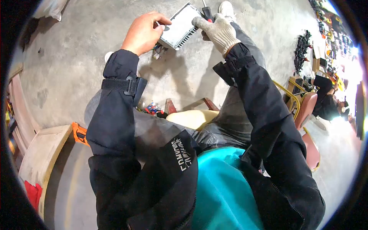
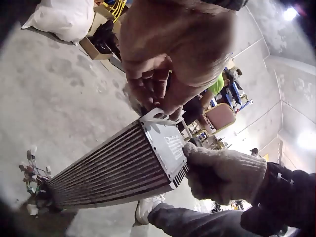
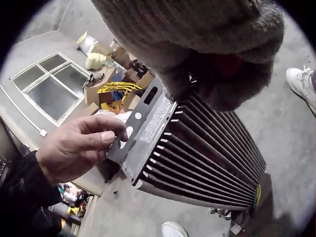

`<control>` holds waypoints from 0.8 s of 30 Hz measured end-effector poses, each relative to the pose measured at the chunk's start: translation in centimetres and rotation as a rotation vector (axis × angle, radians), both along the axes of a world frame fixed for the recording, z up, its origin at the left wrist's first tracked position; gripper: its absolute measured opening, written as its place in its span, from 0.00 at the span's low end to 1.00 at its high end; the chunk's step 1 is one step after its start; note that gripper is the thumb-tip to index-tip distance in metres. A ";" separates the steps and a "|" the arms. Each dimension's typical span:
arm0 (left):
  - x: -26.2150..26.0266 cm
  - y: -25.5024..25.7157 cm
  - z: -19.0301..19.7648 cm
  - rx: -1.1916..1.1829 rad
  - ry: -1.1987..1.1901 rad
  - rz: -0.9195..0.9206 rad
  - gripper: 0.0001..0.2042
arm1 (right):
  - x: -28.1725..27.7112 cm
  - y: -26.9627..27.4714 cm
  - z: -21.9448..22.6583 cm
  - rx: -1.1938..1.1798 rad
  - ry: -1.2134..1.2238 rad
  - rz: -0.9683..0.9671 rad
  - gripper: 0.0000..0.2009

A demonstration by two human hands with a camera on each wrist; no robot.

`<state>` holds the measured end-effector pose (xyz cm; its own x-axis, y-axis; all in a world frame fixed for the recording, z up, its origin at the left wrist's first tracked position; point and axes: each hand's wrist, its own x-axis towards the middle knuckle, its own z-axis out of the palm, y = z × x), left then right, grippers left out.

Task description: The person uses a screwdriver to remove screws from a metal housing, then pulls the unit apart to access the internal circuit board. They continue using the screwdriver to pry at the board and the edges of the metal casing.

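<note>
A silver finned metal box [image 2: 108,168] with a label on its end plate stands tilted on the floor between the person's feet. My bare left hand [image 1: 143,33] is at the slotted flange [image 3: 136,123] on the box's end, thumb and fingertips pinched at its edge. In a knitted grey-white glove, my right hand [image 1: 219,33] is curled around a screwdriver [image 1: 207,13] with a black and red handle, its shaft pointing away from the person. The gloved thumb lies close to the box's edge; the glove hides most of the handle in the right wrist view.
Wires with connectors [image 2: 32,180] spill out at the box's lower end. An orange tool [image 1: 79,134] lies by a wooden board [image 1: 42,153] on the left. Pink chairs [image 1: 306,109] stand at the right, and cardboard boxes [image 3: 94,96] with yellow cables are farther off.
</note>
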<state>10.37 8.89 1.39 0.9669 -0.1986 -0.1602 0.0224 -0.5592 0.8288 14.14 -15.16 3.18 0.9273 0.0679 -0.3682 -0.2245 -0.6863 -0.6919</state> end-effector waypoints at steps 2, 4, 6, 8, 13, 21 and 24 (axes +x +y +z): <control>0.0 0.1 -0.4 -0.012 -0.019 -0.007 0.10 | -0.2 -0.1 0.1 0.054 -0.002 -0.016 0.25; 0.1 0.1 -0.7 -0.025 -0.040 -0.014 0.10 | -0.3 -0.4 0.2 0.106 0.013 -0.022 0.25; 0.0 0.1 -1.0 -0.042 -0.012 0.009 0.10 | -0.7 -0.9 -1.0 0.147 0.002 -0.113 0.24; 0.0 0.3 -1.0 -0.030 -0.020 0.005 0.10 | -1.7 -0.4 1.4 0.155 -0.012 -0.253 0.24; 0.1 0.4 -1.1 0.001 -0.090 -0.003 0.10 | -5.8 -2.6 0.2 0.165 0.108 -0.466 0.22; -0.2 -0.2 -0.2 0.051 -0.155 0.055 0.10 | -14.1 -4.5 -9.8 0.146 0.783 -0.110 0.20; -0.1 -0.1 -0.5 -0.017 -0.172 0.058 0.10 | -14.2 -1.7 -9.2 0.117 0.849 -0.011 0.20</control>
<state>10.25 8.79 0.92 0.9896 -0.1430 0.0118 -0.0889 -0.5469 0.8325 -0.05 -16.83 -6.04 0.3410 0.1417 -0.9293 -0.7048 -0.6156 -0.3525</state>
